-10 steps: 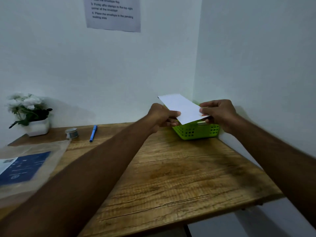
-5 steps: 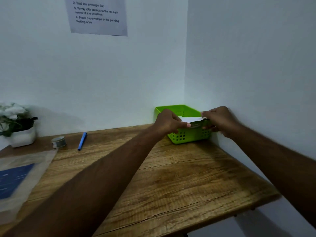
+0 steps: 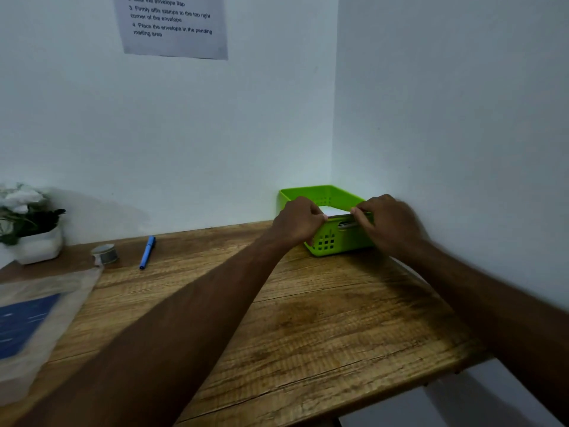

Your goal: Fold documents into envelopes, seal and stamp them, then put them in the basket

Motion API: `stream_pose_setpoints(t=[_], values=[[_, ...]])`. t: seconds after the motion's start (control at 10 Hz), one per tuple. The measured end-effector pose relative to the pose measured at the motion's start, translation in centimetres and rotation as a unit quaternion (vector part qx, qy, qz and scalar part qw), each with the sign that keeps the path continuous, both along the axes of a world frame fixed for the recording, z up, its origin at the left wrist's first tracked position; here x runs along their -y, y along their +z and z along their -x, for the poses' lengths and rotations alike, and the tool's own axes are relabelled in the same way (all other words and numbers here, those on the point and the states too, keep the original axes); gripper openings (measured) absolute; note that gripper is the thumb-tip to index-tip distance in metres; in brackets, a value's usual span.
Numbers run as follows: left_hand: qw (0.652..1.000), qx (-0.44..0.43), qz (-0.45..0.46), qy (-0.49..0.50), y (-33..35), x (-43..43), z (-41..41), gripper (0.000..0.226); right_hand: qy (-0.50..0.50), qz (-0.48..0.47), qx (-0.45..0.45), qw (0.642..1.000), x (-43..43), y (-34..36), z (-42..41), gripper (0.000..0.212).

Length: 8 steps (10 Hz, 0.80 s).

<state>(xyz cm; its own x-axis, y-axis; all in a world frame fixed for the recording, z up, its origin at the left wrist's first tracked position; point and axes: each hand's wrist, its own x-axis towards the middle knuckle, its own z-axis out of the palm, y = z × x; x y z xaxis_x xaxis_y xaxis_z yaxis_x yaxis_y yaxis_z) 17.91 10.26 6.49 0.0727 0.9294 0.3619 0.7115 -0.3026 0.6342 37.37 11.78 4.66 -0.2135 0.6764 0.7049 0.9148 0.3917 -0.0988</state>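
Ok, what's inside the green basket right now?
A white envelope lies in the green basket, with the left hand and right hand at its ends. Anything beneath it is hidden.

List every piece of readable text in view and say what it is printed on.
All on the paper notice taped to the wall:
"2 Seal the envelope flap"
"3 Firmly affix stamps to the top right corner of the envelope"
"4 Place the envelope in the pending mailing area"
Blue sheet in the plastic sleeve: markings too blurred to read.
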Motion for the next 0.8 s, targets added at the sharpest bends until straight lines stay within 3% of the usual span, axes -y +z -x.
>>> stream_pose_setpoints(t=[0.1, 0.2, 0.4, 0.5, 0.6, 0.8], values=[[1.0, -0.017, 0.024, -0.006, 0.2, -0.1, 0.0, 0.021, -0.011, 0.035, 0.017, 0.999, -0.6, 0.6, -0.2, 0.04], [0.998, -0.049, 0.04, -0.021, 0.4, -0.2, -0.3, 0.038, -0.003, 0.051, -0.013, 0.999, -0.6, 1.5, 0.1, 0.019], [0.979, -0.115, 0.136, -0.102, 1.0, 0.4, -0.5, 0.026, -0.027, 0.126, 0.02, 0.992, -1.2, 3.5, 0.6, 0.01], [0.959, -0.191, 0.168, -0.127, 1.8, 1.0, 0.3, 0.055, 0.002, 0.165, 0.054, 0.985, -1.3, 4.1, 1.1, 0.016], [0.959, -0.195, 0.15, -0.142, 2.0, 1.9, 1.6, 0.063, 0.002, 0.193, 0.084, 0.978, -1.1, 4.1, 1.7, 0.035], [0.984, -0.069, 0.122, -0.113, 1.2, 3.7, 4.1, 0.074, 0.007, 0.122, 0.075, 0.99, -0.5, 3.1, 4.0, 0.03]])
